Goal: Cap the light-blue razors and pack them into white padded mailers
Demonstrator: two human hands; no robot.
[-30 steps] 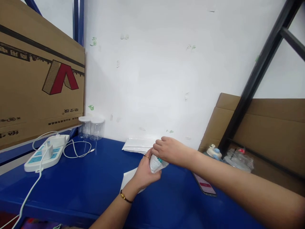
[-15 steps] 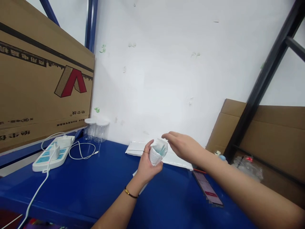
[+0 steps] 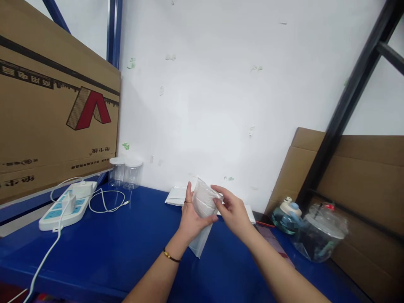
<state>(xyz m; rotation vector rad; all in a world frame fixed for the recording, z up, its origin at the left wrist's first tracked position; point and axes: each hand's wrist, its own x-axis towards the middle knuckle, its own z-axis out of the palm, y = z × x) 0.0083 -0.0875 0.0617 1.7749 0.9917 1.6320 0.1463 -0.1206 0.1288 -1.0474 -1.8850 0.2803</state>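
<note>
A white mailer bag (image 3: 203, 200) stands tilted above the blue tabletop, its lower corner pointing down toward the front. My left hand (image 3: 193, 223) grips it from the left and below, thumb across its front. At the bag's upper right edge, the fingers of my right hand (image 3: 232, 209) pinch the material. Whatever may be inside the bag is hidden. Behind it, against the wall, lie more flat white mailer bags (image 3: 175, 196), partly covered by my hands.
On the left are a power strip (image 3: 67, 205) with a white cable (image 3: 109, 201) and two clear lidded jars (image 3: 132, 174). To the right lie a phone (image 3: 274, 242), a teal jar with a figurine (image 3: 285, 216) and a plastic-wrapped container (image 3: 320, 235). Large cardboard boxes (image 3: 57, 105) flank the table.
My right hand has come down and left from above the bag and now pinches its edge. The bag's mouth, open with pale green inside before, now faces away.
</note>
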